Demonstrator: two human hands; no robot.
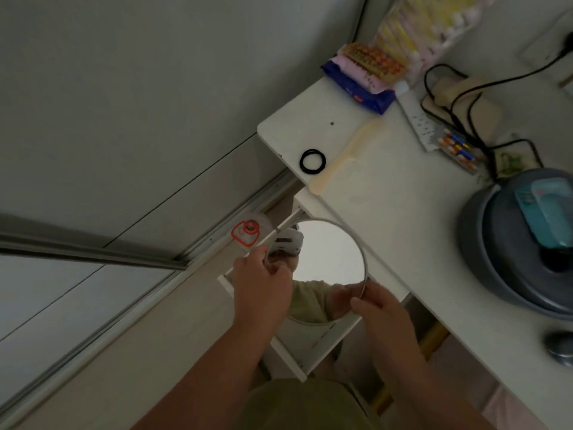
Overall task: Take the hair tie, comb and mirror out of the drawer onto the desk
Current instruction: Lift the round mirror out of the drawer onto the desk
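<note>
My left hand (260, 287) pinches the left rim of the round mirror (328, 259); my right hand (381, 311) clamps its lower right edge. Two opposed grips keep the glass level and my fingers (356, 305) off its face. The mirror hangs above the open drawer (322, 339), not yet on the bench (403, 218). Farther right, the black hair tie (312, 161) and the cream comb (344, 156) already lie on the bench, just beside each other near its front edge, leaving bare surface for the mirror.

Mirror (328, 252) and hands hide the open drawer's (322, 339) inside.
</note>
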